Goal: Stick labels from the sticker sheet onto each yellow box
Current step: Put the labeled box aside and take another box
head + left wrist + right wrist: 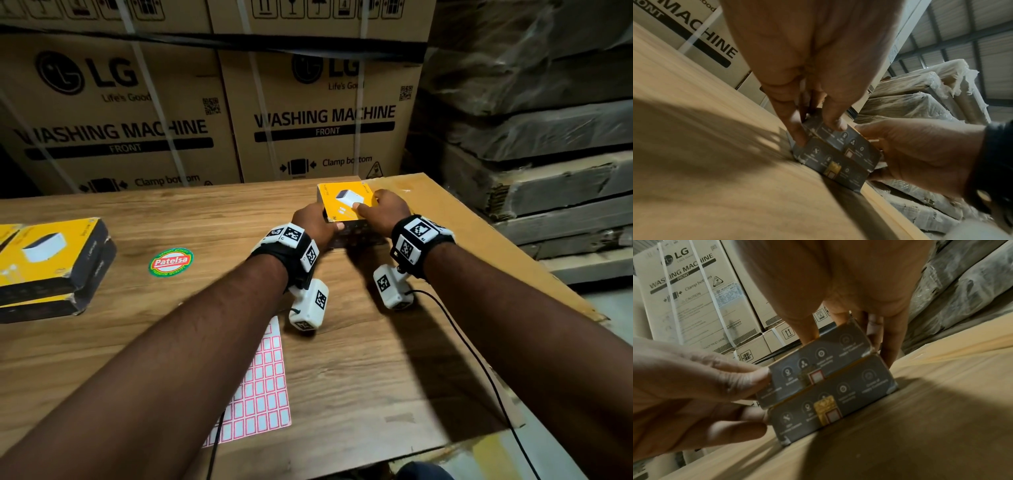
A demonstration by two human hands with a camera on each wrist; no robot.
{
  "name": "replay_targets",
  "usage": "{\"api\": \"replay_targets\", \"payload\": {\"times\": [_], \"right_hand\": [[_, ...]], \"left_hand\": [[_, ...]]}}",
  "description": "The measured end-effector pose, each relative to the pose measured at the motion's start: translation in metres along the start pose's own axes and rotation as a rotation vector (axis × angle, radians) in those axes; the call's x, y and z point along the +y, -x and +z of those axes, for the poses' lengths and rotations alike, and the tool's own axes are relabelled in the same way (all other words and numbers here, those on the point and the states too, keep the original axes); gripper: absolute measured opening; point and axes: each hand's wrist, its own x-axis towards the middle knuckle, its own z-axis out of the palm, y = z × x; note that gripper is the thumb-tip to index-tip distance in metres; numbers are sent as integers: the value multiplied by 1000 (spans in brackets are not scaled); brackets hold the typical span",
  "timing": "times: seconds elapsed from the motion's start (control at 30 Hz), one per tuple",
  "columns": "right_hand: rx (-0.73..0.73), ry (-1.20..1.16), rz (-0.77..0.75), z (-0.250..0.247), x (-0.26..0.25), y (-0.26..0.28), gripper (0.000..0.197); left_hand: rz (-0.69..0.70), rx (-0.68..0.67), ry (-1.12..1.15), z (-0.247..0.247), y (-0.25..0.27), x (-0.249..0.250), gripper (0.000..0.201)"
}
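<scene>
1. Two yellow boxes are stacked near the far right corner of the desk (342, 342), the upper yellow box (346, 202) sitting on the lower yellow box (834, 407).
2. The left hand (313, 222) holds the left end of the upper box: its grip is closed on it, with the thumb on the near dark side and the fingers (795, 128) down the left end.
3. The right hand (387, 209) holds the right end of the same box; its grip is also closed on it, thumb on the yellow top and fingers (890, 344) running down the right end toward the desk.
4. In the right wrist view the near dark side of each stacked box carries a small red-bordered label (816, 377), the lower one (831, 417) beside a gold patch.
5. The upper box sits slightly askew on the lower one, its left end overhanging a little.
6. The sticker sheet (260, 387), a grid of red-bordered labels, lies flat near the near edge of the desk, partly under the left forearm.
7. A second stack of yellow boxes (51, 260) lies at the left edge of the desk, well apart from the hands.
8. A round green and red sticker (170, 262) is stuck on the desk between the left stack and the hands.
9. Large washing machine cartons (322, 120) stand behind the far edge of the desk.
</scene>
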Motion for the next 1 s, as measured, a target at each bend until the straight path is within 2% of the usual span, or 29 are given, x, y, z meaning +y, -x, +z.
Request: {"api": "replay_targets", "payload": {"times": [0.1,0.17,0.27,0.37,0.57,0.87,1.0], "right_hand": [[11,41,-13,-1,-8,6,56],[46,85,-35,-3,-17,14,56],[146,125,-96,-8,-38,29,51],[170,145,-223,-6,-72,48,46],[-19,157,-424,34,-165,90,47],[-289,97,-696,130,-299,181,51],[-433,29,-774,167,-339,227,53]], "left_hand": [[-10,-34,-67,-6,6,2,38],[-31,-36,-82,-16,12,0,44],[-62,31,-96,-38,22,-13,63],[-69,88,-138,-72,42,-34,66],[-175,107,-227,-145,91,-89,68],[-401,181,-423,-256,193,-182,66],[-516,259,-493,-296,243,-222,56]]}}
